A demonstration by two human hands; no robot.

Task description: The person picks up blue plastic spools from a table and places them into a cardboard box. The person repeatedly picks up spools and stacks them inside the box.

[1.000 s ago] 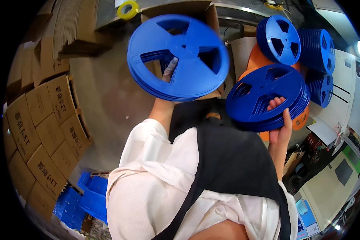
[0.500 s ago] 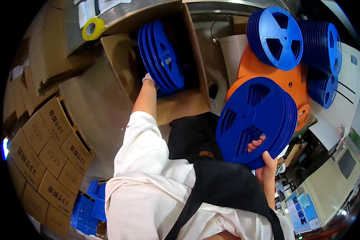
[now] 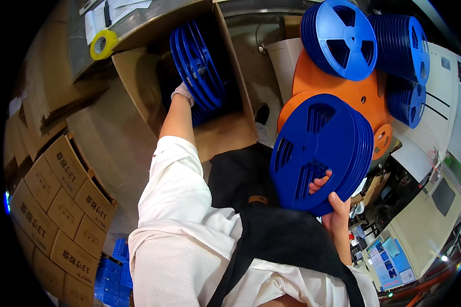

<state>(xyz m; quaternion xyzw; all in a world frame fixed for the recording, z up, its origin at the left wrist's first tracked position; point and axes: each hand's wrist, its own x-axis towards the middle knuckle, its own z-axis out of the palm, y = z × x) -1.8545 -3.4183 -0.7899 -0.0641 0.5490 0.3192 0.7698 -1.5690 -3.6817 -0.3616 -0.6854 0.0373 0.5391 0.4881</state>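
Note:
My right hand grips a stack of dark blue plastic reels. Its fingers come through a cut-out in the front reel and its thumb lies at the rim. My left hand, in a pale glove, reaches into an open cardboard box. There it holds several blue reels standing tilted on edge. Part of the glove shows between the discs; the rest of the fingers are hidden.
Right of the box, more blue reel stacks sit on and beside an orange surface. A yellow tape roll hangs at the metal table's edge. Stacked cartons stand left; blue crates lie below.
My view has shifted slightly right. In the box, my left hand has moved up the side of the reels, and the glove now shows more. The right hand keeps its grip.

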